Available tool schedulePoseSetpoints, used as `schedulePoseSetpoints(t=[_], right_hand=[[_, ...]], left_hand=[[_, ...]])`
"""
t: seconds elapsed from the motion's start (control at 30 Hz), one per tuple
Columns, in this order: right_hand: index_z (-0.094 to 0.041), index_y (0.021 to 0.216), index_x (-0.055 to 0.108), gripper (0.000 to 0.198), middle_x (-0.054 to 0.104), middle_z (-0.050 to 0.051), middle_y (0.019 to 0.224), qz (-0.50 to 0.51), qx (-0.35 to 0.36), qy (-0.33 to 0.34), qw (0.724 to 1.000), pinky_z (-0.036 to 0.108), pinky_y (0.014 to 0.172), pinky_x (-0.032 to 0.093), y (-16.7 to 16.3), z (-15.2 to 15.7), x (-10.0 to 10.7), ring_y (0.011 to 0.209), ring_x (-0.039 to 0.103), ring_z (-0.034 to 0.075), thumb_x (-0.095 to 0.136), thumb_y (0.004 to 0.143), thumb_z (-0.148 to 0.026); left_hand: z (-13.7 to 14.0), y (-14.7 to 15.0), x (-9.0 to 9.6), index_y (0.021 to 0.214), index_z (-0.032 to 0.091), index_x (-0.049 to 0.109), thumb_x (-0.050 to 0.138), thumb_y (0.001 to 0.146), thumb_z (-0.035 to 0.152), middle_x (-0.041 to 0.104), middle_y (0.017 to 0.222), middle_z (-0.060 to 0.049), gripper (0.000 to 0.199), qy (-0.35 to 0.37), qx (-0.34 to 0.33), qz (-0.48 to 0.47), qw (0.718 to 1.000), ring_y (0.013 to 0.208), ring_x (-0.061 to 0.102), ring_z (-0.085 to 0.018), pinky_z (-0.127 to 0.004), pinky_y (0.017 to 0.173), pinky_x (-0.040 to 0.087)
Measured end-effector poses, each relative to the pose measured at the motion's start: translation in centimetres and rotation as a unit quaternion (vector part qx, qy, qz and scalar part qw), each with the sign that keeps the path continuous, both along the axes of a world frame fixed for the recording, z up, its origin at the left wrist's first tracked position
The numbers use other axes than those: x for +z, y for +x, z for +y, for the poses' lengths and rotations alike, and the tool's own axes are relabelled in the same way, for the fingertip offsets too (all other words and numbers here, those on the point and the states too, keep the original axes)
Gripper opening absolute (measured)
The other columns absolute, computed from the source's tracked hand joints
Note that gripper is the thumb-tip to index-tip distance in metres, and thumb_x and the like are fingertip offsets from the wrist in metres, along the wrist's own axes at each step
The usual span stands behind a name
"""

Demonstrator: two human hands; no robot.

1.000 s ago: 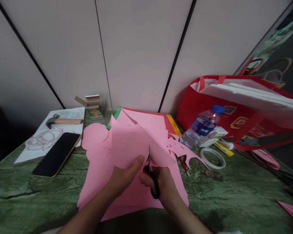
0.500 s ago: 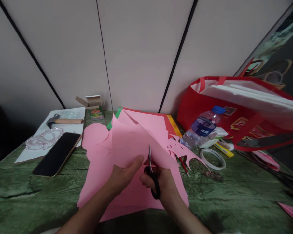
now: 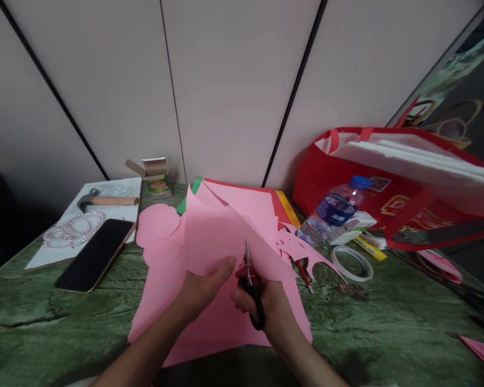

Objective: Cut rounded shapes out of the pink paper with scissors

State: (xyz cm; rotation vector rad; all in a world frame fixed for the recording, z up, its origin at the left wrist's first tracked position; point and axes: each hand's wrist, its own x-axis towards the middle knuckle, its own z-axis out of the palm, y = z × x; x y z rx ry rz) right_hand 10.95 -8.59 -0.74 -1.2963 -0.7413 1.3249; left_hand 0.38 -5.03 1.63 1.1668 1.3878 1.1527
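Note:
My left hand [image 3: 205, 287] grips the lower edge of a pink paper sheet [image 3: 218, 231], thumb on top and the other fingers hidden behind it. The sheet is raised and tilted above a stack of pink paper [image 3: 213, 330]. In my right hand [image 3: 268, 303] is a pair of black-handled scissors [image 3: 256, 306], fingers through the loops. Their metal blades point up and lie at the sheet's edge, just right of my left thumb. Rounded pink cutouts [image 3: 157, 221] lie left of the raised sheet. Pink scraps with curved cut edges [image 3: 306, 250] lie to its right.
Left on the green table are a phone [image 3: 94, 257], a hammer [image 3: 113, 200], a beaded string [image 3: 73, 230] and a small open box [image 3: 157, 180]. To the right are a water bottle [image 3: 333, 209], a tape roll [image 3: 351, 263], a pencil [image 3: 304, 275] and a red bag [image 3: 318, 161].
The raised sheet and my left thumb have shifted very slightly. The scissors stay at nearly the same spot on the paper.

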Motion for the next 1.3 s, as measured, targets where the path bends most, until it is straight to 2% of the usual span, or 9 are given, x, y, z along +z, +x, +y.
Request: schedulePoseSetpoints(t=[0.2, 0.37, 0.47, 0.57, 0.8, 0.97, 1.07, 1.13, 1.3], right_hand=[[-0.018, 0.08, 0.049, 0.04, 0.052, -0.003, 0.069, 0.0, 0.019, 0.056, 0.998, 0.022, 0.037, 0.038, 0.1, 0.0, -0.6, 0.043, 0.047, 0.009, 0.072, 0.047, -0.019], [-0.018, 0.078, 0.049, 0.042, 0.053, -0.002, 0.073, 0.014, 0.005, 0.082, 0.997, 0.021, 0.041, 0.037, 0.1, 0.0, -1.1, 0.046, 0.044, 0.007, 0.075, 0.046, -0.018], [-0.02, 0.08, 0.049, 0.044, 0.053, -0.005, 0.066, 0.01, 0.005, 0.094, 0.996, 0.021, 0.045, 0.038, 0.1, -0.1, -1.1, 0.05, 0.046, 0.009, 0.077, 0.045, -0.017], [-0.019, 0.081, 0.05, 0.04, 0.049, -0.008, 0.054, 0.021, 0.067, 0.076, 0.995, 0.02, 0.045, 0.035, 0.1, -0.2, -0.9, 0.048, 0.044, 0.009, 0.076, 0.051, -0.02], [-0.015, 0.084, 0.055, 0.02, 0.05, -0.005, 0.056, 0.092, 0.19, 0.078, 0.974, 0.026, 0.057, 0.041, 0.0, -0.4, -0.8, 0.053, 0.051, 0.01, 0.062, 0.072, -0.03], [-0.015, 0.087, 0.056, 0.019, 0.048, -0.005, 0.057, 0.07, 0.181, 0.095, 0.976, 0.028, 0.059, 0.041, 0.4, -0.3, -0.9, 0.054, 0.05, 0.01, 0.059, 0.075, -0.031], [-0.015, 0.086, 0.056, 0.024, 0.048, -0.004, 0.059, 0.037, 0.176, 0.097, 0.979, 0.029, 0.06, 0.041, 0.6, -0.1, -0.7, 0.056, 0.049, 0.011, 0.063, 0.072, -0.034], [-0.016, 0.085, 0.055, 0.027, 0.047, -0.004, 0.061, 0.016, 0.171, 0.105, 0.979, 0.029, 0.06, 0.041, 0.7, -0.1, -0.7, 0.056, 0.048, 0.011, 0.065, 0.069, -0.035], [-0.017, 0.085, 0.054, 0.026, 0.044, -0.004, 0.065, 0.012, 0.162, 0.128, 0.978, 0.031, 0.065, 0.041, 0.9, 0.0, -0.8, 0.059, 0.044, 0.011, 0.066, 0.069, -0.035]], left_hand=[[0.1, 0.2, 0.0, 0.076, 0.015, 0.061, 0.063, 0.061, 0.032, 0.068, 0.076, -0.007, 0.022, 0.025, -0.025, -0.036, 0.999, 0.076, 0.063, -0.023, -0.035, 0.068, 0.051], [0.2, 0.4, -0.4, 0.073, 0.015, 0.063, 0.063, 0.063, 0.038, 0.068, 0.077, -0.006, 0.025, 0.034, -0.077, -0.057, 0.995, 0.079, 0.062, -0.023, -0.035, 0.071, 0.05], [0.4, 0.4, -0.7, 0.073, 0.015, 0.063, 0.063, 0.063, 0.041, 0.068, 0.077, -0.007, 0.028, 0.04, -0.066, -0.069, 0.995, 0.077, 0.062, -0.024, -0.036, 0.071, 0.05], [0.5, 0.1, -0.8, 0.083, 0.015, 0.063, 0.063, 0.065, 0.039, 0.068, 0.085, -0.007, 0.031, 0.053, -0.057, -0.063, 0.995, 0.083, 0.061, -0.024, -0.035, 0.073, 0.049], [1.4, -1.4, -0.7, 0.089, 0.014, 0.062, 0.059, 0.069, 0.041, 0.066, 0.092, -0.009, 0.034, 0.047, -0.064, 0.071, 0.994, 0.088, 0.06, -0.023, -0.035, 0.078, 0.046], [2.2, -2.0, -0.5, 0.078, 0.015, 0.063, 0.058, 0.07, 0.037, 0.067, 0.089, -0.007, 0.024, 0.07, -0.141, 0.091, 0.983, 0.082, 0.061, -0.02, -0.031, 0.073, 0.048], [2.4, -2.2, -0.3, 0.082, 0.015, 0.062, 0.058, 0.07, 0.035, 0.067, 0.086, -0.006, 0.023, 0.059, -0.184, 0.088, 0.977, 0.081, 0.061, -0.019, -0.03, 0.07, 0.049], [2.4, -2.2, -0.2, 0.084, 0.016, 0.062, 0.058, 0.071, 0.034, 0.067, 0.083, -0.004, 0.023, 0.057, -0.195, 0.078, 0.976, 0.08, 0.061, -0.019, -0.029, 0.069, 0.049], [2.0, -1.8, 0.1, 0.064, 0.016, 0.059, 0.057, 0.071, 0.032, 0.064, 0.064, -0.002, 0.018, 0.048, -0.205, 0.064, 0.975, 0.065, 0.06, -0.017, -0.028, 0.06, 0.049]])
